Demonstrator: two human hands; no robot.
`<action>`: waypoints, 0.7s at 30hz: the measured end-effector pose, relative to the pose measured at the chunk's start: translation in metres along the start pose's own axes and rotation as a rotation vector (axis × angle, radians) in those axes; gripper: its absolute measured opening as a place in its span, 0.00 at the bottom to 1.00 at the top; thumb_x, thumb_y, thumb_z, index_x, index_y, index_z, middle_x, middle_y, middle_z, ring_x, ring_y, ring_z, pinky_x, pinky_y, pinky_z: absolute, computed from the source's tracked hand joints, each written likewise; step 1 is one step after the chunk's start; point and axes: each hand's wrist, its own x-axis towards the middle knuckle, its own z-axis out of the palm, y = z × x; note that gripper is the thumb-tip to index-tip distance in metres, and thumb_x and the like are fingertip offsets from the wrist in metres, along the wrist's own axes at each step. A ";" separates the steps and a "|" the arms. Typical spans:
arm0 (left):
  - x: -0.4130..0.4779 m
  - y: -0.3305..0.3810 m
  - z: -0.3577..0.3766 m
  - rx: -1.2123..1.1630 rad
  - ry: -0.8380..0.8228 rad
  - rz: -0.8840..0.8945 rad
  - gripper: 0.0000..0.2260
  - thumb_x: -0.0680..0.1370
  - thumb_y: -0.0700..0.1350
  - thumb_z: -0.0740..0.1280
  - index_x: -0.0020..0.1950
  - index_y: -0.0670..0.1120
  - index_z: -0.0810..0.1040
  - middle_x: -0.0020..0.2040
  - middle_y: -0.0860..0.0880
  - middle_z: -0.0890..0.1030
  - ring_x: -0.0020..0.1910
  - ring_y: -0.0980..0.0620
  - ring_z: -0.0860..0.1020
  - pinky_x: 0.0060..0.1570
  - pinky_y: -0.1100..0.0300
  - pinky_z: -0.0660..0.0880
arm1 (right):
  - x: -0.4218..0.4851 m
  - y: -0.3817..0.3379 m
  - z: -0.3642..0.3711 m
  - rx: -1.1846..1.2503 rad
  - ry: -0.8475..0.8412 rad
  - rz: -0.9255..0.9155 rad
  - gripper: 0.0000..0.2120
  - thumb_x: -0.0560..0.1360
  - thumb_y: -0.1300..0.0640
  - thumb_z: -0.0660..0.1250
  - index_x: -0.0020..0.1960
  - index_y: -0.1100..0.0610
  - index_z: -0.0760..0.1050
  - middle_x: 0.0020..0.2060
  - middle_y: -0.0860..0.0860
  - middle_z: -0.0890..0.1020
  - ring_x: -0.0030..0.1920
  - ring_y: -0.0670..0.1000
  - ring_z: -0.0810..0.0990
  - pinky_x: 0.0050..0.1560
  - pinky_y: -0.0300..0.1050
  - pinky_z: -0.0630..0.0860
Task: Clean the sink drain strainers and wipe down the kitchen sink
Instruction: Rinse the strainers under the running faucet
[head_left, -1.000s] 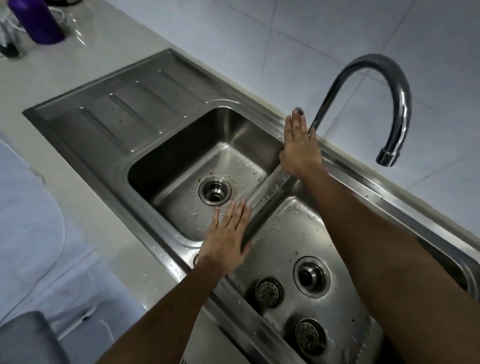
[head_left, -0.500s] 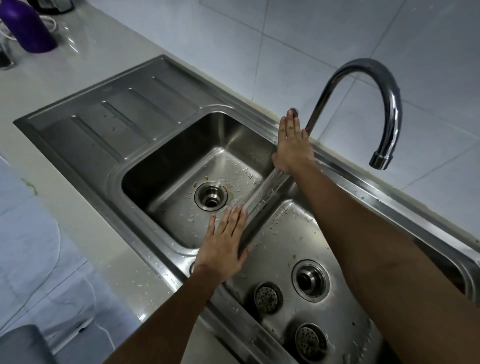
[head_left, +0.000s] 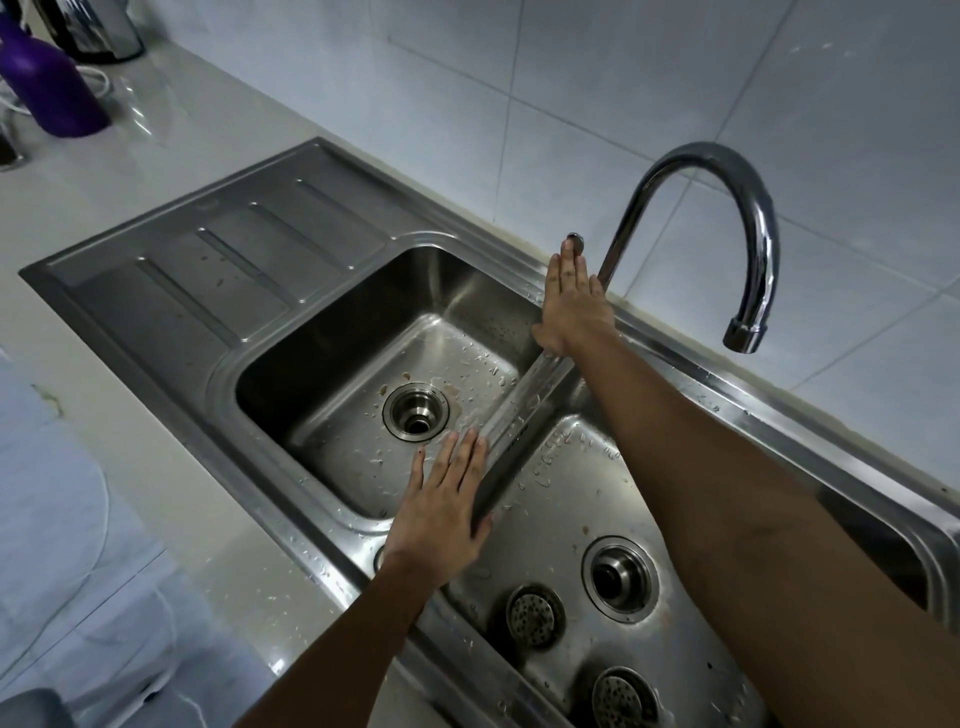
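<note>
Flat on the sink divider (head_left: 524, 395) — left hand (head_left: 441, 512) at near end, right hand (head_left: 574, 306) at far end; fingers (head_left: 467, 457) straight, released.

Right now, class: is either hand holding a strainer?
No, the left hand and right hand lie flat with nothing in them, and both strainers sit loose in the right basin.
</note>
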 end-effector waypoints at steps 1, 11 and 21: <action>0.000 0.000 0.000 0.003 -0.001 0.008 0.36 0.78 0.63 0.51 0.77 0.46 0.41 0.77 0.44 0.44 0.76 0.44 0.43 0.73 0.41 0.48 | 0.000 0.000 0.000 0.004 -0.003 -0.001 0.45 0.78 0.53 0.62 0.76 0.62 0.30 0.74 0.59 0.30 0.77 0.57 0.36 0.75 0.52 0.41; -0.001 -0.001 0.001 -0.004 -0.010 0.012 0.35 0.78 0.63 0.47 0.77 0.46 0.39 0.77 0.45 0.41 0.76 0.44 0.40 0.73 0.42 0.45 | 0.004 -0.001 -0.003 0.009 -0.017 0.005 0.44 0.78 0.54 0.62 0.76 0.62 0.31 0.74 0.59 0.31 0.77 0.57 0.38 0.77 0.52 0.43; 0.000 0.000 -0.002 -0.008 -0.004 0.003 0.35 0.78 0.63 0.48 0.77 0.46 0.38 0.77 0.46 0.40 0.76 0.45 0.39 0.73 0.42 0.45 | 0.010 0.000 0.000 0.020 -0.012 0.004 0.45 0.77 0.55 0.63 0.76 0.62 0.31 0.75 0.59 0.31 0.77 0.58 0.39 0.76 0.52 0.42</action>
